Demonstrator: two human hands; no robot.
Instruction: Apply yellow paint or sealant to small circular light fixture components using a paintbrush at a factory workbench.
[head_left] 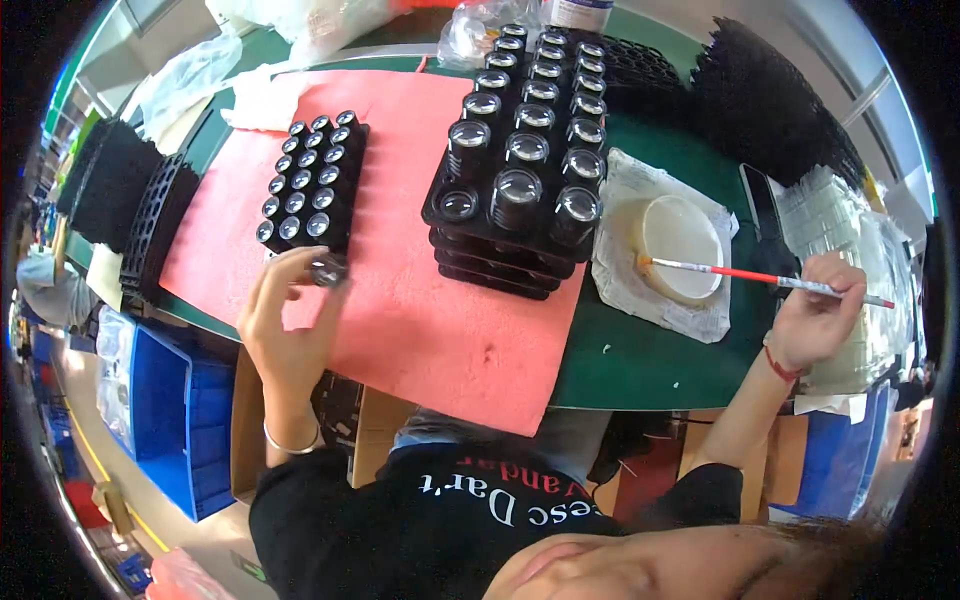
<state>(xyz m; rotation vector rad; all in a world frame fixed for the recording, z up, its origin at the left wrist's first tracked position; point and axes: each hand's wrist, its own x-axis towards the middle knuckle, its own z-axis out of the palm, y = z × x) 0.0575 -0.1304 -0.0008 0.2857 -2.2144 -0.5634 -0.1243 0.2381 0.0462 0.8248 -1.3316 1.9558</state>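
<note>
Pinched between the fingertips of the left hand [285, 320] is a small black lens barrel [328, 268], held just below the small black tray of lenses [312, 180] on the pink mat [430, 300]. Her right hand [815, 320] is closed around a thin brush with a red and white handle [770, 280], its tip resting in the shallow white dish [680, 245] on a wrinkled white cloth [640, 300]. Between the hands stands a stack of black trays with larger lenses [525, 150]. Clear plastic bags [300, 20] lie at the far edge of the table, and a blue bin [160, 420] sits below the green table [650, 370] at left.
</note>
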